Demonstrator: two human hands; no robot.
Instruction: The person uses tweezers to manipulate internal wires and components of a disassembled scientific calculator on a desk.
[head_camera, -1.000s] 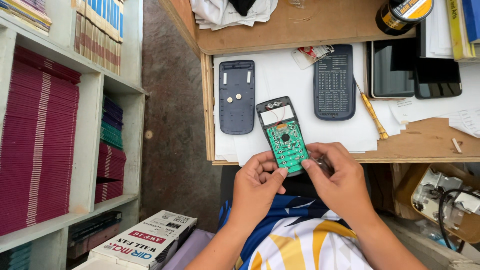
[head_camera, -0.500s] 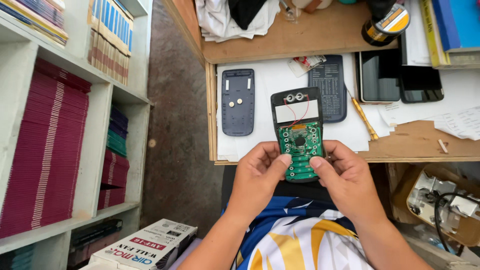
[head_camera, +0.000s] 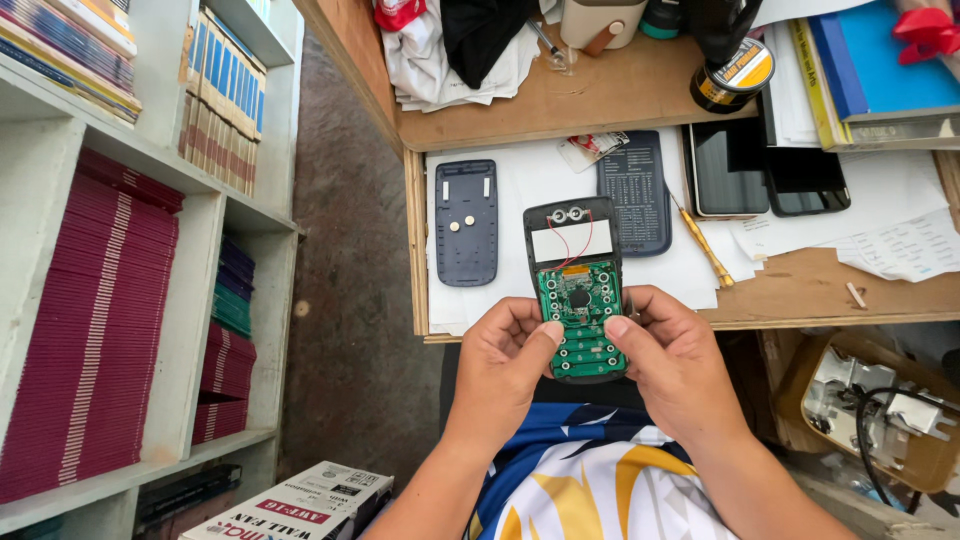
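Opened calculator (head_camera: 577, 290), green circuit board exposed, held over the desk's (head_camera: 800, 290) near edge; left hand (head_camera: 505, 365) and right hand (head_camera: 675, 360) each in closed grip on it.

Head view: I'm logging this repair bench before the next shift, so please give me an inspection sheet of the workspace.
Surface: wooden desk, white paper sheets over its near part.
Job's things: opened calculator body, green circuit board exposed, red wires near the top.
Clutter: dark back cover, second dark panel, yellow screwdriver, two phones, tape roll, cloths.
Grippers: left hand and right hand both grip the calculator body.
Cables: black cable on a metal device, lower right.
Surroundings: shelves of maroon booklets, cardboard box.
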